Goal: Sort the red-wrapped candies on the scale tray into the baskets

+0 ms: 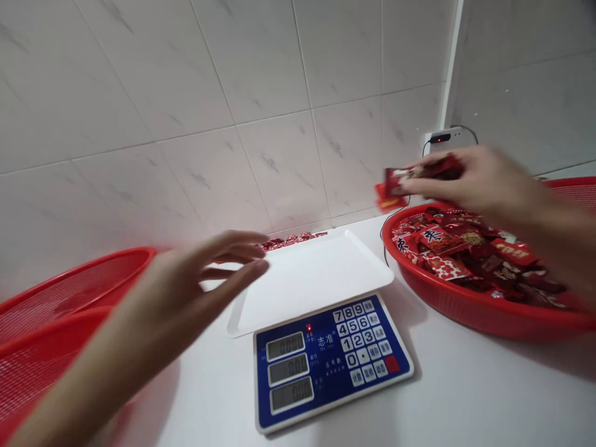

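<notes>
An electronic scale (326,360) with a blue keypad face and a white weighing tray (310,279) sits on the white counter in the middle. My right hand (475,180) hovers above a red basket (465,307) full of red-wrapped candies (465,248) and is closed on a few red candy packets (419,177). My left hand (209,273) reaches forward over the tray's left edge, fingers stretched and apart, holding nothing.
Two red mesh baskets (60,310) stand stacked at the left. A few red candies (291,240) lie behind the tray against the tiled wall. A white charger (444,139) with a black cable is plugged in at the right corner.
</notes>
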`<state>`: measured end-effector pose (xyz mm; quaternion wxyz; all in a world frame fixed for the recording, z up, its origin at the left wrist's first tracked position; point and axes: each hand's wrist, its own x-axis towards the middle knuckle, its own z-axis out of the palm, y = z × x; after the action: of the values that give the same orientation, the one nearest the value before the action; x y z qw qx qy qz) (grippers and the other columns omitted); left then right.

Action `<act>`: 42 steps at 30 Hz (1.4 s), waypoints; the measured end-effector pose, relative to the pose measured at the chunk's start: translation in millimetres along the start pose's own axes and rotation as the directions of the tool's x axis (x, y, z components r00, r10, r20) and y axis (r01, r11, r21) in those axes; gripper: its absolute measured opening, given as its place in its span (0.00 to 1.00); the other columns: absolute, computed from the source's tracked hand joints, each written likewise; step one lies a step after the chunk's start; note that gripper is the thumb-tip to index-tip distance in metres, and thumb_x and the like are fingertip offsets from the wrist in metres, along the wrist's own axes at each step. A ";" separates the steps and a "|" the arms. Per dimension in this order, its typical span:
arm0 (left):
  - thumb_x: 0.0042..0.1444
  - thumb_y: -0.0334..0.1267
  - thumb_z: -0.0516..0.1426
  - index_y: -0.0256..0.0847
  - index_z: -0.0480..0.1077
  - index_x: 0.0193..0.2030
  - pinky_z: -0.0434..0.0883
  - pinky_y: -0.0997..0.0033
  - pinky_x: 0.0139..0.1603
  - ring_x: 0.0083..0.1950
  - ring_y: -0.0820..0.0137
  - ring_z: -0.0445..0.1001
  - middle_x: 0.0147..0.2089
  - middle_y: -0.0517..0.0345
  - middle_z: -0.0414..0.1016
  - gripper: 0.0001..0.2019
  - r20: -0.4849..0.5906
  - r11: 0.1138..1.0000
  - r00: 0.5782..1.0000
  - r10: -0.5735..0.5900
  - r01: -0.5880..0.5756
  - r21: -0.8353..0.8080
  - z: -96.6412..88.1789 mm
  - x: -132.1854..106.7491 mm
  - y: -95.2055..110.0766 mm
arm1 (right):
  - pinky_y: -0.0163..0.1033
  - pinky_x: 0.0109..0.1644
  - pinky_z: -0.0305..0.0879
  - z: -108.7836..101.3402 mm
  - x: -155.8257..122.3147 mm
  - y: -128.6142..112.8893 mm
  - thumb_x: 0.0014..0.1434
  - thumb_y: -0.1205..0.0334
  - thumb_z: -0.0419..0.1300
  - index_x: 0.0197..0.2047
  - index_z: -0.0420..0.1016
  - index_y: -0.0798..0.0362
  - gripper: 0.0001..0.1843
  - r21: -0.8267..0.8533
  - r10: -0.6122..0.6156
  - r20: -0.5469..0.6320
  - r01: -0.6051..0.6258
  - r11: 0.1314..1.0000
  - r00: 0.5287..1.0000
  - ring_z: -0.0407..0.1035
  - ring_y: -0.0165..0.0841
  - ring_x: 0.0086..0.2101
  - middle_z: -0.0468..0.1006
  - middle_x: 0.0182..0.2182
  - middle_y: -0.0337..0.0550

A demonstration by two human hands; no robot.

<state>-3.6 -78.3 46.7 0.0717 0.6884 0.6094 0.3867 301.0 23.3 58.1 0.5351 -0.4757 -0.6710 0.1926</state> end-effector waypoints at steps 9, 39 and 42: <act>0.57 0.47 0.59 0.36 0.74 0.41 0.73 0.68 0.35 0.33 0.68 0.75 0.37 0.52 0.76 0.14 0.233 0.895 0.969 0.088 0.026 -0.445 81.2 47.6 -18.6 | 0.31 0.19 0.46 113.7 -12.1 15.0 0.51 0.51 0.68 0.32 0.73 0.56 0.16 0.536 -0.056 0.478 -0.240 0.809 0.877 0.55 0.21 0.18 0.66 0.20 0.33; 0.55 0.36 0.55 0.43 0.77 0.36 0.71 0.60 0.49 0.46 0.59 0.78 0.44 0.52 0.81 0.09 0.128 0.998 0.990 0.057 -0.058 0.003 68.5 51.6 -56.8 | 0.31 0.19 0.45 111.4 -8.5 27.4 0.54 0.52 0.67 0.41 0.81 0.55 0.17 0.422 -0.004 0.594 -0.307 0.853 0.805 0.53 0.24 0.20 0.63 0.19 0.35; 0.55 0.43 0.59 0.41 0.75 0.48 0.72 0.62 0.49 0.48 0.61 0.77 0.49 0.50 0.79 0.15 0.178 0.965 0.983 0.034 0.014 -0.262 67.6 49.0 -43.6 | 0.31 0.19 0.45 113.6 -10.4 26.7 0.54 0.52 0.67 0.42 0.80 0.55 0.16 0.447 -0.023 0.635 -0.344 0.826 0.772 0.53 0.23 0.20 0.65 0.20 0.36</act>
<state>2.1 1.5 -3.1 0.2150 0.7083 0.5404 0.4000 209.9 55.6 -8.1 0.3786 -0.2740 -0.6804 0.5645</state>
